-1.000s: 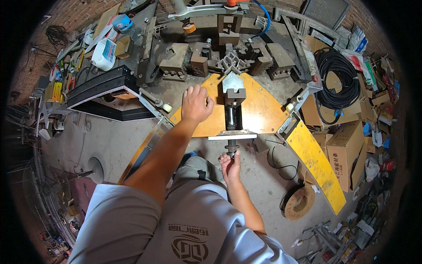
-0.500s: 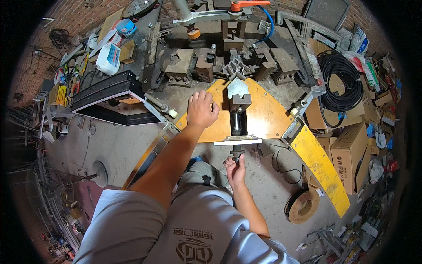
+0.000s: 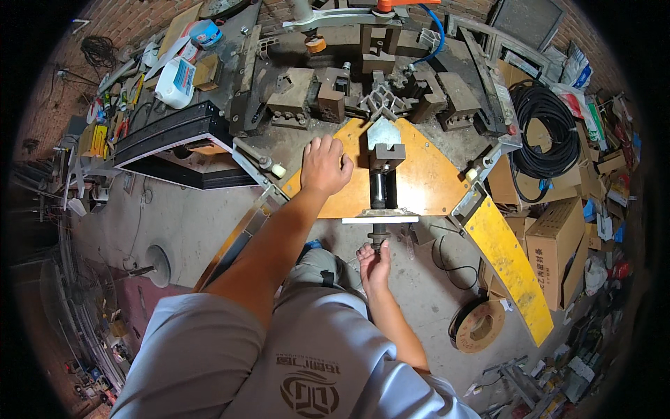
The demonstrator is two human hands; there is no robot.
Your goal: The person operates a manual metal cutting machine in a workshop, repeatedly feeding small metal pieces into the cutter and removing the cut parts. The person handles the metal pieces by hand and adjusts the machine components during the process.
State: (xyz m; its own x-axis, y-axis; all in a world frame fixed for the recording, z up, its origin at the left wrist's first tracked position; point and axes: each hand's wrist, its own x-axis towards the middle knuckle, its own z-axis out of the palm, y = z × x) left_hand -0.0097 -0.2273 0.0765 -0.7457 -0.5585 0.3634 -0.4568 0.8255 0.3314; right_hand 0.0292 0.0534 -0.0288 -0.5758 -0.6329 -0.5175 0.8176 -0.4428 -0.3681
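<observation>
Left hand [image 3: 324, 166]: spread flat on orange plate [image 3: 426, 174], black cylinder [image 3: 377, 190] just beside.
Right hand [image 3: 375, 262]: fingers pinching knob [image 3: 377, 242] directly below cylinder.

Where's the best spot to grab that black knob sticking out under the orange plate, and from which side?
Grip the black knob around its round end, coming from below, the person's side. It hangs free under the white front edge of the orange plate, where the right hand already meets it; the plate blocks it from above.
</observation>
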